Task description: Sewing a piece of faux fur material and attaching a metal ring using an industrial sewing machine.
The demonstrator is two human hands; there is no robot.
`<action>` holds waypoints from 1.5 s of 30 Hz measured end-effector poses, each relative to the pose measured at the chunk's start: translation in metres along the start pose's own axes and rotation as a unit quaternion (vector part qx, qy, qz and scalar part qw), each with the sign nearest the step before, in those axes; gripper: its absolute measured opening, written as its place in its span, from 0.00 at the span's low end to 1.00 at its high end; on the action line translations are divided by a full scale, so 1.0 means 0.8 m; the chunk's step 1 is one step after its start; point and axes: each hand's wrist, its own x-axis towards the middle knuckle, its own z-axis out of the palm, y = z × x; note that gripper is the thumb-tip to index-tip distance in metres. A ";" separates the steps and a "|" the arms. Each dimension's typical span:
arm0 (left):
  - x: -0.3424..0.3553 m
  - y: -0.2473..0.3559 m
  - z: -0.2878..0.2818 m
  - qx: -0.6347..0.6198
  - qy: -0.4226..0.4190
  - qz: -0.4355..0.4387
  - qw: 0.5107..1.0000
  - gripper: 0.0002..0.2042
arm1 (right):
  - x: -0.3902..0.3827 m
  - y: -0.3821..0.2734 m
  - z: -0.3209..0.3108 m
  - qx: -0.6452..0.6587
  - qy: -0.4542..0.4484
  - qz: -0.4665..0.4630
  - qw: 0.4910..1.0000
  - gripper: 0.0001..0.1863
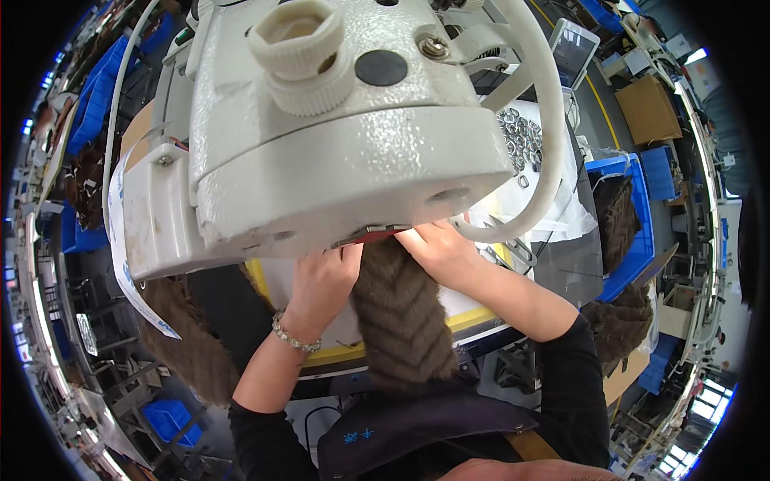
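A long brown fur strip (pixel 405 321) with chevron ridges runs from under the white sewing machine's head (pixel 353 176) down over the table's near edge toward my lap. My left hand (pixel 323 280), a beaded bracelet at its wrist, grips the strip's left edge with bent fingers. On the opposite edge, my right hand (pixel 437 252) holds the strip just below the machine head. The machine covers the fingertips of both hands and the strip's far end. A small red part (pixel 381 234) shows at the head's lower rim, between my hands.
Scissors (pixel 517 250) lie right of my right hand. Farther back are many metal rings (pixel 521 136) on white sheeting. A blue crate (pixel 634 232) holding brown fur stands at the right. More fur (pixel 188 341) hangs at the left. A pale cable (pixel 553 120) loops beside the machine.
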 end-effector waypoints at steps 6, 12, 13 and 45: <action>0.003 0.001 -0.001 0.004 0.010 -0.001 1.000 0.09 | 0.000 -0.002 -0.005 -0.023 -0.044 0.023 0.999 0.19; 0.003 0.000 0.002 0.027 0.014 0.005 1.000 0.07 | 0.007 -0.005 -0.006 -0.067 -0.005 0.010 0.998 0.15; 0.002 -0.001 0.003 0.025 0.015 0.003 1.000 0.07 | 0.007 -0.005 -0.005 -0.073 0.001 0.014 0.997 0.14; -0.011 0.027 -0.079 -0.005 -0.253 0.084 0.964 0.47 | -0.019 -0.066 -0.110 0.017 -0.279 -0.103 0.954 0.29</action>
